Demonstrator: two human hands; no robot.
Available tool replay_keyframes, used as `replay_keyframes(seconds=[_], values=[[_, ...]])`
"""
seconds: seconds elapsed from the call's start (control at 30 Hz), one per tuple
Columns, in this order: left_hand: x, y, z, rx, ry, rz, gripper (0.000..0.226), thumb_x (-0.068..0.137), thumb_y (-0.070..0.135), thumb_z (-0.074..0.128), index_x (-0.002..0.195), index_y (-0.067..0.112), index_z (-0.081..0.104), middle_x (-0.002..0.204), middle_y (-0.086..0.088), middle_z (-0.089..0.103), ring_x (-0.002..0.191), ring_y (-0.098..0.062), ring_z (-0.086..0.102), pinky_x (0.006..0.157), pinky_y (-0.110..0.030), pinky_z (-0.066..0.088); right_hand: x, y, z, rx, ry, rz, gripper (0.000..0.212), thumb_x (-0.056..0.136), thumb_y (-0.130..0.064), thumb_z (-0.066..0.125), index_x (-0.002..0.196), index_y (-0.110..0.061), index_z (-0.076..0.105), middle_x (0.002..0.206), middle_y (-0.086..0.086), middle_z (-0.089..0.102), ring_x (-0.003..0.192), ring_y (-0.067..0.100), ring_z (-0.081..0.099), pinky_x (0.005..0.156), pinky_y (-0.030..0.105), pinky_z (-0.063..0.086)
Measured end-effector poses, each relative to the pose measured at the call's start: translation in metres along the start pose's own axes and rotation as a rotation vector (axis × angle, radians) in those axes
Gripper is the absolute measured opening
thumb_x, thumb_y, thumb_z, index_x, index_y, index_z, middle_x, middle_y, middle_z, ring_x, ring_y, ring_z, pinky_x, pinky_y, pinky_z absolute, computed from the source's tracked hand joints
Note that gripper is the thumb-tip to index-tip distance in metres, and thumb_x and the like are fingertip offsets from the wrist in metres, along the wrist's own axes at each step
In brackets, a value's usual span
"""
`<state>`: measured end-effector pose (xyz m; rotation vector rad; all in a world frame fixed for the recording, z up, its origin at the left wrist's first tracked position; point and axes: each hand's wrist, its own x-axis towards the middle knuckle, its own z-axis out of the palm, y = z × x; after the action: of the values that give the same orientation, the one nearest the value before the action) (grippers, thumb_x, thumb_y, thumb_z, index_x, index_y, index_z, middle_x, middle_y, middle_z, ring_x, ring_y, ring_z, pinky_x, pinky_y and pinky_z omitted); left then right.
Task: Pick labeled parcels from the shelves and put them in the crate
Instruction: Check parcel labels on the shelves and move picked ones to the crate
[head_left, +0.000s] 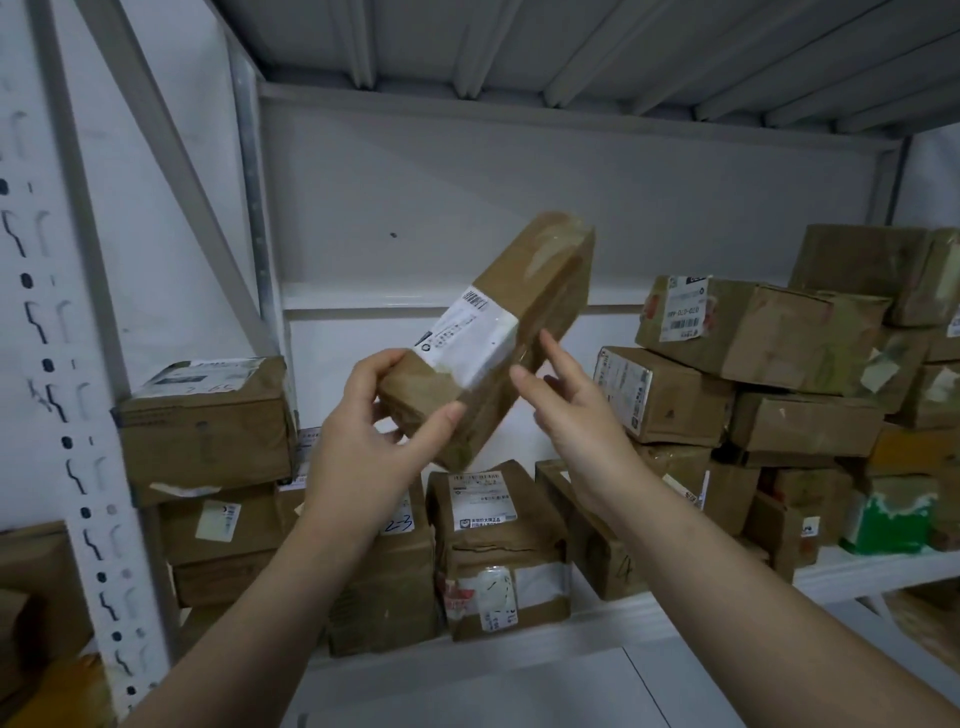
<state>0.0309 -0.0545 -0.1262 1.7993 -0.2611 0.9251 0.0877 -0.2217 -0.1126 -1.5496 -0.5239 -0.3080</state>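
A long brown cardboard parcel (511, 312) with a white shipping label and clear tape is raised in front of the shelf, tilted up to the right. My left hand (374, 441) grips its lower left end, thumb on the front face and fingers behind. My right hand (566, 410) is beside the parcel's right side with straight fingers, the fingertips touching its edge. The crate is not in view.
Several labeled brown parcels are stacked on the white shelf (649, 608), a pile at the left (208, 431) and a taller heap at the right (769, 358). A perforated white upright (57, 364) stands at the left. A shelf underside (519, 47) hangs overhead.
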Motion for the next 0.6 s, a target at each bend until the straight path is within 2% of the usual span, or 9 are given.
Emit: replay_keyframes(seconds=[0.03, 0.1, 0.2, 0.27, 0.37, 0.47, 0.53, 0.6], values=[[-0.003, 0.000, 0.002, 0.124, 0.000, 0.047, 0.060, 0.069, 0.045, 0.074, 0.122, 0.038, 0.045, 0.108, 0.030, 0.051, 0.101, 0.004, 0.055, 0.079, -0.014, 0.048, -0.002, 0.001, 0.004, 0.098, -0.056, 0.052, 0.055, 0.090, -0.042, 0.058, 0.142, -0.041, 0.038, 0.135, -0.018, 0.049, 0.133, 0.011, 0.040, 0.110, 0.046, 0.037], [-0.010, -0.001, 0.006, 0.302, -0.024, 0.131, 0.071, 0.067, 0.055, 0.071, 0.130, 0.036, 0.043, 0.111, 0.032, 0.047, 0.101, 0.009, 0.049, 0.086, -0.018, 0.043, -0.007, 0.005, 0.013, 0.293, -0.182, 0.160, 0.053, 0.084, -0.051, 0.061, 0.133, -0.038, 0.047, 0.126, -0.014, 0.059, 0.123, 0.016, 0.052, 0.099, 0.045, 0.048], [-0.022, -0.014, 0.015, 0.468, -0.131, 0.297, 0.076, 0.071, 0.064, 0.057, 0.137, 0.029, 0.040, 0.129, 0.017, 0.051, 0.117, -0.005, 0.047, 0.100, -0.035, 0.038, -0.014, 0.020, 0.021, 0.433, -0.237, 0.242, 0.068, 0.075, -0.044, 0.075, 0.132, -0.026, 0.044, 0.123, 0.003, 0.065, 0.111, 0.023, 0.063, 0.093, 0.049, 0.051], [-0.028, -0.027, 0.017, 0.517, -0.203, 0.356, 0.066, 0.082, 0.050, 0.061, 0.140, 0.032, 0.035, 0.138, 0.012, 0.048, 0.125, -0.006, 0.043, 0.104, -0.037, 0.035, -0.014, 0.030, 0.021, 0.429, -0.183, 0.261, 0.073, 0.072, -0.032, 0.079, 0.133, -0.022, 0.040, 0.120, 0.007, 0.066, 0.107, 0.025, 0.066, 0.093, 0.053, 0.051], [-0.035, -0.047, 0.017, 0.556, -0.271, 0.380, 0.056, 0.087, 0.026, 0.061, 0.139, 0.031, 0.040, 0.138, 0.016, 0.046, 0.123, -0.003, 0.044, 0.104, -0.035, 0.034, -0.013, 0.041, 0.016, 0.288, -0.053, 0.294, 0.076, 0.074, -0.024, 0.076, 0.136, -0.024, 0.031, 0.117, 0.006, 0.063, 0.103, 0.024, 0.065, 0.089, 0.045, 0.054], [-0.041, -0.063, 0.013, 0.777, -0.241, 0.499, 0.039, 0.086, 0.030, 0.047, 0.123, 0.025, 0.056, 0.127, 0.005, 0.061, 0.110, -0.016, 0.060, 0.095, -0.040, 0.041, -0.014, 0.049, 0.015, 0.221, 0.010, 0.304, 0.057, 0.089, -0.023, 0.061, 0.133, -0.033, 0.025, 0.118, 0.002, 0.057, 0.102, 0.022, 0.062, 0.085, 0.049, 0.055], [-0.044, -0.070, 0.009, 0.902, -0.228, 0.469, 0.039, 0.085, 0.035, 0.041, 0.121, 0.027, 0.056, 0.123, -0.001, 0.064, 0.109, -0.022, 0.061, 0.096, -0.042, 0.035, -0.014, 0.053, 0.015, 0.221, 0.029, 0.316, 0.044, 0.095, -0.026, 0.052, 0.132, -0.037, 0.030, 0.116, -0.001, 0.057, 0.100, 0.021, 0.062, 0.076, 0.049, 0.058], [-0.043, -0.073, 0.006, 1.014, -0.219, 0.396, 0.042, 0.085, 0.041, 0.038, 0.119, 0.027, 0.060, 0.120, -0.006, 0.066, 0.109, -0.028, 0.062, 0.097, -0.046, 0.030, -0.014, 0.058, 0.017, 0.210, 0.044, 0.346, 0.035, 0.098, -0.028, 0.046, 0.132, -0.033, 0.041, 0.112, -0.002, 0.057, 0.097, 0.021, 0.063, 0.067, 0.045, 0.060]])
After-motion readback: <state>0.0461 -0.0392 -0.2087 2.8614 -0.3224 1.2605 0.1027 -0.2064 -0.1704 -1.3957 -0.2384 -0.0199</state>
